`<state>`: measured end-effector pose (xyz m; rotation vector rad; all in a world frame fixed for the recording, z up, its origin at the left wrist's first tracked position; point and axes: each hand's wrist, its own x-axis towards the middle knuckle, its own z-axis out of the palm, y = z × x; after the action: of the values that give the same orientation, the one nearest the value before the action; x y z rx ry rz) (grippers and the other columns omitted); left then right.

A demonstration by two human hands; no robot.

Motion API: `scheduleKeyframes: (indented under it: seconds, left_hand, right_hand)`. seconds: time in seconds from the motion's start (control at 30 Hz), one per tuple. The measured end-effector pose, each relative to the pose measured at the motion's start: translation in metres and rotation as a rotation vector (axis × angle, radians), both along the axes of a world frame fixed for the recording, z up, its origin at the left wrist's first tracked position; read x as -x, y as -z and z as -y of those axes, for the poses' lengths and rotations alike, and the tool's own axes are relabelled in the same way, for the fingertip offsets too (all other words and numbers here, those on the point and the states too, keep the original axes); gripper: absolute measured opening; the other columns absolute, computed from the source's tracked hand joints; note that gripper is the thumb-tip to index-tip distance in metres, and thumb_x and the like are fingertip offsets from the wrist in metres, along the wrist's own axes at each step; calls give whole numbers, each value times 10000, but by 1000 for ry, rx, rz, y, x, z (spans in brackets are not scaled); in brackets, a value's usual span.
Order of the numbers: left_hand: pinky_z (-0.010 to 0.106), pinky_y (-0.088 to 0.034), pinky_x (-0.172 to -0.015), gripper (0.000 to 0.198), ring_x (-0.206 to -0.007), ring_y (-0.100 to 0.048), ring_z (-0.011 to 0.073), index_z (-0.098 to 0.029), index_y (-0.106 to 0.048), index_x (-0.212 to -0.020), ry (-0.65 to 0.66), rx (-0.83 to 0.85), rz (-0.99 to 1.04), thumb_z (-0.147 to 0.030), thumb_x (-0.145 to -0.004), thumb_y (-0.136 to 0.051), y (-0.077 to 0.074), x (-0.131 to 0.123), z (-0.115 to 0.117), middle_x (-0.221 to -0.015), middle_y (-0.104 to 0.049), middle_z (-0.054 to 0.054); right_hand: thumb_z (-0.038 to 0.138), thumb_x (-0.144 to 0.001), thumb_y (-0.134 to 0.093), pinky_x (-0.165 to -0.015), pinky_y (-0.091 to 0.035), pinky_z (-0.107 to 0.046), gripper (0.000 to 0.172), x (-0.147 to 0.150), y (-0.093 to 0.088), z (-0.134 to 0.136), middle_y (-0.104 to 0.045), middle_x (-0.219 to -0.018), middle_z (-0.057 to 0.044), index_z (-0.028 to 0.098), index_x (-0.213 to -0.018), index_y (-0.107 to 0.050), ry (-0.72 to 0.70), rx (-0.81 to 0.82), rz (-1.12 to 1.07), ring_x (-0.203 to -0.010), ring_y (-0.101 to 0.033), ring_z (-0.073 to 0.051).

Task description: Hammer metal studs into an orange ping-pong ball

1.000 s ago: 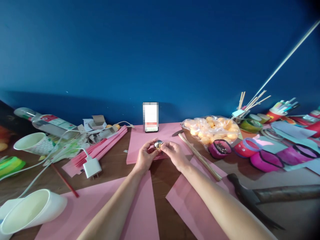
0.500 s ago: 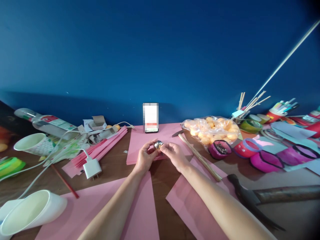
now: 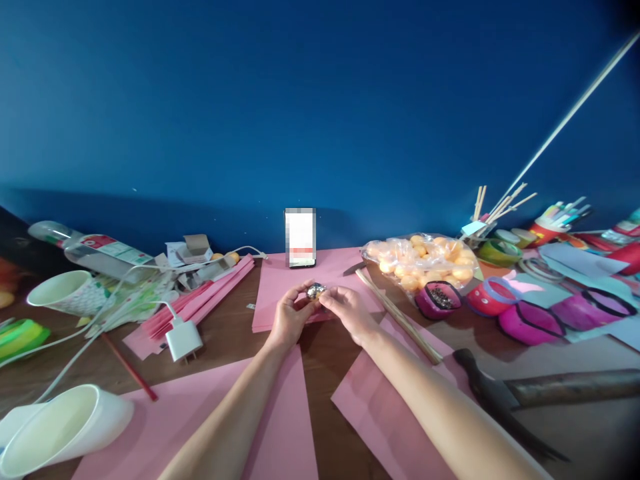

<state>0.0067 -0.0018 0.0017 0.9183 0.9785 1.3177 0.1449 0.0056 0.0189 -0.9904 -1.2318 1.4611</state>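
A small, shiny, silver-and-gold rounded piece (image 3: 315, 291) is held up between my two hands; its exact kind is too small to tell. My left hand (image 3: 293, 313) is closed, with thumb and fingers pinching it from the left. From the right, my right hand (image 3: 347, 310) is also closed, its thumb and fingertips pressed together at the piece's edge. Under the hands lies a stack of pink paper (image 3: 270, 293). Behind it a phone (image 3: 301, 239) leans against the blue wall, its screen blurred out.
To the right are thin wooden sticks (image 3: 400, 319), a bag of orange balls (image 3: 423, 260), a purple cup of small dark bits (image 3: 437, 300) and a hammer (image 3: 565, 389). On the left are a white charger (image 3: 183, 341), a plastic bottle (image 3: 107, 252) and a white paper cup (image 3: 107, 417).
Both hands stay almost in place with the shiny piece between them. The whole view shifts very slightly.
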Motion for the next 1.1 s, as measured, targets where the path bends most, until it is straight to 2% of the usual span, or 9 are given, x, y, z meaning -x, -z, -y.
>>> scheduleKeyframes:
  seconds: [0.2,0.47,0.63,0.8,1.1]
  left_hand:
    - [393,-484,-844,563,-933,-621,233,-159,-545,-1113,-20,-8,-15,-255,-594,-741,-2,0,1,-1023,-661,93]
    - [382,-497,-819,562,-911,-627,230,-150,-545,-1118,-11,-26,-46,-257,-600,-734,-1,0,1,-1017,-659,98]
    - [402,-515,-789,607,-880,-638,239,-148,-521,-1143,-4,27,9,-264,-590,-742,-3,-1,2,-967,-676,99]
    - [392,-519,-780,583,-863,-643,229,-156,-538,-1118,-5,9,17,-257,-583,-745,-3,-1,1,-965,-678,88]
    - [354,-511,-781,539,-825,-648,203,-149,-550,-1088,-5,-8,-22,-261,-596,-738,0,0,0,-924,-683,74]
  right_hand:
    - [334,-682,-664,-591,-388,-243,184,0,0,0,-597,-652,16,161,-688,-603,-15,8,-43,-588,-496,-105]
    - [362,-692,-658,-571,-390,-236,202,0,2,0,-583,-634,20,170,-688,-594,14,-43,26,-575,-489,-104]
    - [360,-693,-667,-580,-421,-241,199,1,5,0,-631,-701,5,174,-699,-595,-7,2,-54,-608,-538,-116]
    - [353,-690,-673,-567,-439,-239,193,1,7,-1,-648,-730,-3,175,-688,-598,-7,10,-86,-628,-559,-125]
    - [380,-680,-681,-705,-481,-290,228,1,6,-1,-654,-756,-25,168,-686,-597,0,2,-95,-727,-601,-165]
